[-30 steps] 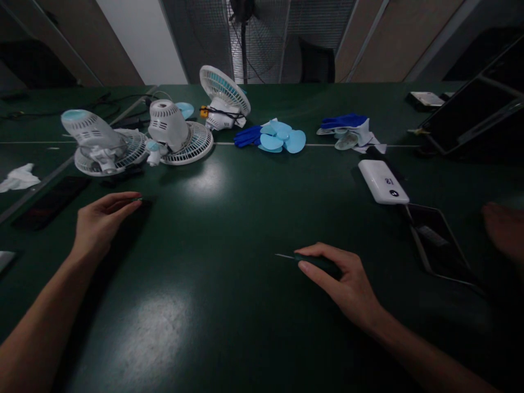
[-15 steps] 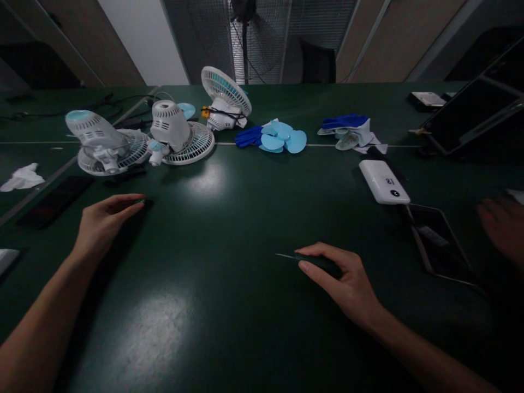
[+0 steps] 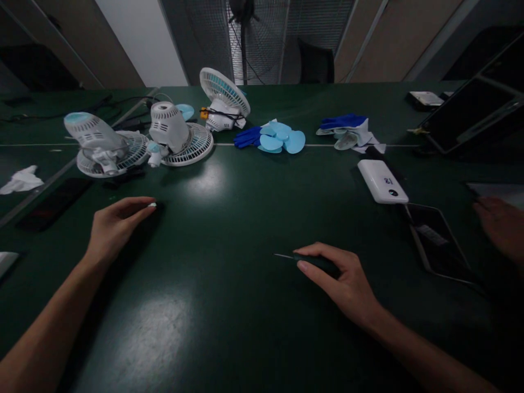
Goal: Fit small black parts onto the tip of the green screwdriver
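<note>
One screwdriver [image 3: 319, 263], one pale piece [image 3: 152, 205]

Screwdriver — right hand [image 3: 347, 278] closed round its handle, likely the best hold; probably light, stiff, its tip pointed.
Pale piece — pinched in the left hand's [image 3: 113, 226] fingertips; seemingly light, easily dropped.
Green tabletop [image 3: 225, 229] between the hands offers sideways room, edged by white fans [image 3: 166, 128] beyond, phone [image 3: 438, 237] right.

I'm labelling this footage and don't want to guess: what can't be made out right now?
All in the head view:
Small white piece: too small to identify, and partly covered by the left hand.
Screwdriver: handle partly hidden by the right hand; tip too fine to tell its shape.
White thing: cut off by the left edge.
Co-worker's hand: dim, and cut off by the right edge.
</note>
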`<state>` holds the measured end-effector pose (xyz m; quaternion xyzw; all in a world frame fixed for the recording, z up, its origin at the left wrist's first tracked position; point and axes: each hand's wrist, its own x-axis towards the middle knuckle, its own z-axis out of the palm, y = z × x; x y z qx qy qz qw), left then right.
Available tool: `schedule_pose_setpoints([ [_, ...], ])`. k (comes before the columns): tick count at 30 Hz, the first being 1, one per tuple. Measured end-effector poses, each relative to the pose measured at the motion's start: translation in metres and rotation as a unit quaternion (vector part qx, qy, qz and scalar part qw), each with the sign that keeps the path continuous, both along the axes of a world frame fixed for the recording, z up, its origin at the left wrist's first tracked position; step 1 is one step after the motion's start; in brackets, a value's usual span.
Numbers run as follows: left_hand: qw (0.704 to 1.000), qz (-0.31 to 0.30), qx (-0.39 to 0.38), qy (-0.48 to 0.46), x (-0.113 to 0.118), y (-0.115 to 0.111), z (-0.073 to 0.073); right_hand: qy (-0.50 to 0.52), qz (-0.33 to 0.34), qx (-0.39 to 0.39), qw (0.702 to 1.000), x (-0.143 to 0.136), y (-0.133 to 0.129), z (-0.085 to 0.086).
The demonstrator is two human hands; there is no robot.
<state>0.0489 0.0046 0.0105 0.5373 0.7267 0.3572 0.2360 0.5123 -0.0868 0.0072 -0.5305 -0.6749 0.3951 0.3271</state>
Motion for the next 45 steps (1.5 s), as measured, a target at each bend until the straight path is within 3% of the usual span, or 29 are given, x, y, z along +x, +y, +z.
schedule_pose_setpoints([
  [4,0.99,-0.14,0.008,-0.011,0.058,-0.019,0.001,0.006,0.017,0.007,1.0,-0.002,0.001,0.002],
  [8,0.947,-0.32,0.003,-0.037,0.125,-0.048,0.0,0.009,0.066,0.015,0.998,-0.003,-0.001,0.003],
  [10,0.926,-0.374,0.003,-0.058,0.149,-0.061,-0.004,0.004,0.089,0.018,0.996,-0.002,-0.002,0.003],
  [13,0.909,-0.409,0.003,-0.077,0.166,-0.072,-0.012,-0.006,0.112,0.023,0.993,-0.002,-0.003,0.003],
  [19,0.899,-0.434,0.015,-0.06,0.167,-0.075,-0.022,-0.032,0.123,0.044,0.991,-0.005,-0.003,0.005],
  [32,0.888,-0.458,0.004,-0.04,0.169,-0.077,-0.015,-0.054,0.146,0.092,0.984,-0.011,-0.003,-0.007],
  [36,0.889,-0.456,-0.004,-0.042,0.168,-0.077,-0.017,-0.012,0.155,0.077,0.985,-0.012,-0.003,-0.005],
  [45,0.88,-0.475,0.002,-0.001,0.167,-0.077,-0.014,0.028,0.099,0.069,0.992,-0.009,-0.002,-0.001],
])
